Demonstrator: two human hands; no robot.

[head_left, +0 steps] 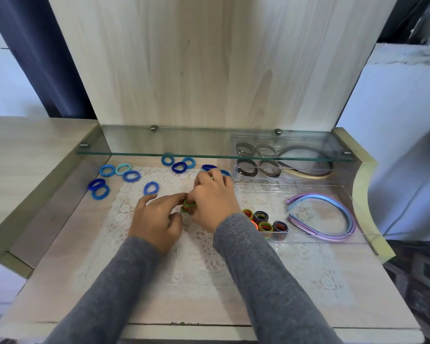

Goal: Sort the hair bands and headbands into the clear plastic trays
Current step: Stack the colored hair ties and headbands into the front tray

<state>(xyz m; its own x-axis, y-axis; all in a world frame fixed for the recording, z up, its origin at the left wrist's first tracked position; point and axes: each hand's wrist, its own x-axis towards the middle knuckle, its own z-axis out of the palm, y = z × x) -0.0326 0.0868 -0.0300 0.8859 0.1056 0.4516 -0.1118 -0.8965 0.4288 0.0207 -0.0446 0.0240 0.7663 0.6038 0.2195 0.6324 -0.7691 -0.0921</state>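
At the middle of the surface point(60, 244), over the lace mat point(196, 256), pinches a small stack of green hair bands point(188, 206) between left hand point(157, 217) and right hand point(214, 202), fingers of both curled on it; looks like the gathering step, with the stack not yet in a tray; calls next for a carry rightward and a drop into the left end of the near tray point(308, 240) by the right edge, without scattering the stack; counts there five rolled bundles point(261, 216) and at least three pastel headbands point(352, 220); farther, along the far edge and toward the far-left corner, counts eleven loose blue bands point(131, 176), perhaps more behind the right hand; at the far-right corner, under the glass shelf point(209, 155), finds the far tray point(236, 178) with apparently four brown loops point(246, 171), a dark headband point(301, 148) and a cream headband point(305, 174).
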